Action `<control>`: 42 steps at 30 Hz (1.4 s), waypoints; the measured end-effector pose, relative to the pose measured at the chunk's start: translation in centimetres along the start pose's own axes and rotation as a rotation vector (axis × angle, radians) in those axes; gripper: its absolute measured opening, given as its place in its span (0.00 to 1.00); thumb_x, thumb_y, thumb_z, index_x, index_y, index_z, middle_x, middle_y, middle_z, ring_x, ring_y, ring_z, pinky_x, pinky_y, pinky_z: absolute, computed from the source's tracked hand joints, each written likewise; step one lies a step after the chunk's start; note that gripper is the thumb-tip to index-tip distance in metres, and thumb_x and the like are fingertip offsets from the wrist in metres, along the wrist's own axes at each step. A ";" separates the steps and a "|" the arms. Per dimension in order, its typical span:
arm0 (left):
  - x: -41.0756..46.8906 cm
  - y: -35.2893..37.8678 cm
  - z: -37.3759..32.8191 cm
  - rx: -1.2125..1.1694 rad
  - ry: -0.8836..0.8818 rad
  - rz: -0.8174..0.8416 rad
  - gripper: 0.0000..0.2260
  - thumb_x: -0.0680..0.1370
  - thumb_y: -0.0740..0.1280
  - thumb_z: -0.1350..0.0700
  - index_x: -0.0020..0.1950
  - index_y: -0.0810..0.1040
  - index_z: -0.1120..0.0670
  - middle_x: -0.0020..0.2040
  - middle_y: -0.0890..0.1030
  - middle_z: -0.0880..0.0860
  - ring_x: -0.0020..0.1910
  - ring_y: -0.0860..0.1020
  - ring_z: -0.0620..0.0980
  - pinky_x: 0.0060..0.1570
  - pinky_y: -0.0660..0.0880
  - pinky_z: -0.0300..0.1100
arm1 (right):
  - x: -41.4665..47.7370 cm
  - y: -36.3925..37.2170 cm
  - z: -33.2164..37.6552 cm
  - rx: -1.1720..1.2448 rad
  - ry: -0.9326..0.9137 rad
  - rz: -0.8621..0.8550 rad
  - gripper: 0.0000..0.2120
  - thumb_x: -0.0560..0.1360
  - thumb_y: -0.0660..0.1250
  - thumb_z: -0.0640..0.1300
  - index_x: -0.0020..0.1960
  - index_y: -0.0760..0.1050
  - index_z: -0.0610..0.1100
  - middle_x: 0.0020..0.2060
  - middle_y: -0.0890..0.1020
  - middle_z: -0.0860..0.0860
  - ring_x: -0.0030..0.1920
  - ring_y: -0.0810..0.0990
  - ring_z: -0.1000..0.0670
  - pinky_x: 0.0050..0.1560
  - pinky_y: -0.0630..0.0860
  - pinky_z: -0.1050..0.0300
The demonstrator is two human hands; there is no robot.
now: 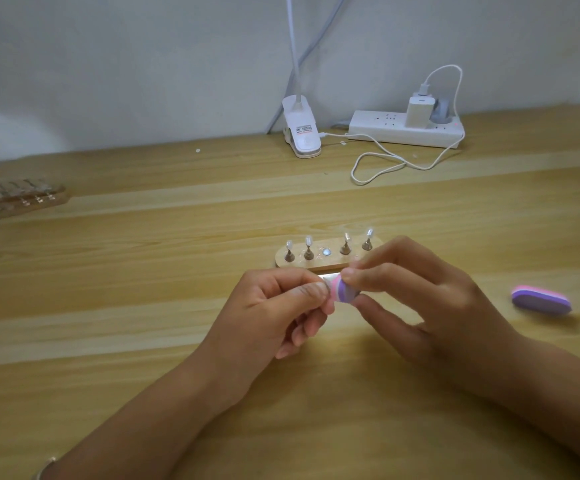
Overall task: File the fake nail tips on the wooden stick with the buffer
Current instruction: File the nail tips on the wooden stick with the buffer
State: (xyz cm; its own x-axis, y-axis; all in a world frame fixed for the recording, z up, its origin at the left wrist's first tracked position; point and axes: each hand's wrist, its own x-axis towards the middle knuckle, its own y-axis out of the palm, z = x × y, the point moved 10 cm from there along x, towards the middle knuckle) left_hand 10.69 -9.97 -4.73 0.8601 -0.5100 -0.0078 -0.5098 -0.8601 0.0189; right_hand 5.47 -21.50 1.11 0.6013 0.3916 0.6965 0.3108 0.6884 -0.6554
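Observation:
A small wooden stand (319,262) lies at the table's middle, with several metal pegs that carry clear nail tips (308,241); its centre spot holds only a round magnet. Just in front of it, my left hand (278,313) pinches a nail tip peg (323,279) between thumb and forefinger; most of the peg is hidden. My right hand (420,299) grips a pink and purple buffer (343,292) between thumb and fingers, and its end touches the held tip.
A second pink and purple buffer (541,300) lies at the right. Another wooden stand with nail tips (22,197) sits far left. At the back stand a white clip lamp (300,131), a power strip (406,130) with a charger, and a looping white cable (385,164).

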 end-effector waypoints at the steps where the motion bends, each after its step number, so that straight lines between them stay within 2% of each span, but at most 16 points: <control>1: 0.0 0.1 0.0 -0.003 -0.010 0.002 0.09 0.74 0.64 0.56 0.35 0.79 0.56 0.27 0.71 0.53 0.25 0.65 0.46 0.22 0.60 0.34 | 0.0 -0.1 -0.3 0.005 0.015 0.000 0.07 0.77 0.67 0.37 0.53 0.83 0.36 0.47 0.80 0.43 0.48 0.81 0.49 0.50 0.78 0.54; 14: -0.2 0.6 0.2 -0.019 -0.061 0.050 0.10 0.75 0.62 0.55 0.34 0.75 0.52 0.26 0.66 0.48 0.25 0.62 0.45 0.22 0.59 0.33 | -0.1 0.0 1.4 -0.065 -0.065 -0.033 0.08 0.78 0.68 0.36 0.54 0.83 0.35 0.47 0.81 0.41 0.48 0.82 0.44 0.49 0.78 0.52; 19: -0.2 0.7 0.4 -0.030 -0.093 0.069 0.10 0.74 0.62 0.54 0.34 0.75 0.52 0.26 0.66 0.47 0.25 0.63 0.44 0.22 0.59 0.32 | 0.0 -0.4 0.6 -0.023 -0.024 -0.030 0.07 0.78 0.68 0.36 0.53 0.83 0.35 0.47 0.81 0.42 0.49 0.82 0.47 0.50 0.79 0.53; 23: -0.2 0.8 0.6 -0.039 -0.106 0.080 0.10 0.75 0.62 0.54 0.34 0.75 0.51 0.26 0.66 0.47 0.24 0.62 0.44 0.22 0.58 0.32 | -0.2 -0.1 1.5 -0.058 -0.080 -0.015 0.08 0.78 0.68 0.35 0.54 0.83 0.34 0.47 0.81 0.40 0.49 0.83 0.44 0.50 0.78 0.52; 27: -0.2 0.9 0.6 -0.051 -0.117 0.095 0.10 0.75 0.61 0.54 0.34 0.74 0.51 0.27 0.66 0.47 0.24 0.63 0.45 0.21 0.58 0.33 | 0.1 -0.5 0.7 -0.001 -0.020 -0.036 0.07 0.78 0.68 0.36 0.52 0.83 0.34 0.47 0.81 0.42 0.49 0.82 0.47 0.50 0.79 0.53; 33: -0.3 1.0 0.8 -0.058 -0.134 0.110 0.10 0.75 0.61 0.54 0.34 0.74 0.51 0.27 0.66 0.47 0.24 0.63 0.44 0.21 0.58 0.32 | 0.1 -0.5 0.6 -0.017 -0.032 -0.037 0.08 0.78 0.68 0.36 0.53 0.83 0.34 0.47 0.81 0.41 0.48 0.82 0.46 0.50 0.79 0.54; 38: -0.3 1.3 0.9 -0.082 -0.139 0.136 0.10 0.76 0.61 0.54 0.34 0.74 0.51 0.26 0.65 0.47 0.23 0.62 0.44 0.21 0.57 0.32 | -0.2 -0.2 1.8 0.018 -0.084 -0.050 0.07 0.80 0.67 0.37 0.57 0.81 0.39 0.48 0.81 0.42 0.50 0.82 0.47 0.52 0.78 0.56; 42: -0.5 1.9 0.8 -0.111 -0.155 0.206 0.10 0.77 0.60 0.55 0.35 0.73 0.51 0.27 0.65 0.48 0.24 0.62 0.44 0.21 0.57 0.33 | 0.1 -0.8 0.1 -0.014 -0.022 -0.048 0.07 0.77 0.68 0.37 0.51 0.83 0.34 0.47 0.81 0.41 0.48 0.82 0.48 0.50 0.79 0.54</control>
State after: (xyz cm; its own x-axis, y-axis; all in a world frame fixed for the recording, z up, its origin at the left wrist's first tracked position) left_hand 9.30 -11.33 -5.48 0.7212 -0.6773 -0.1451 -0.6615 -0.7356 0.1456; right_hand 5.16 -21.95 1.78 0.5689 0.3721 0.7334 0.3494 0.6979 -0.6252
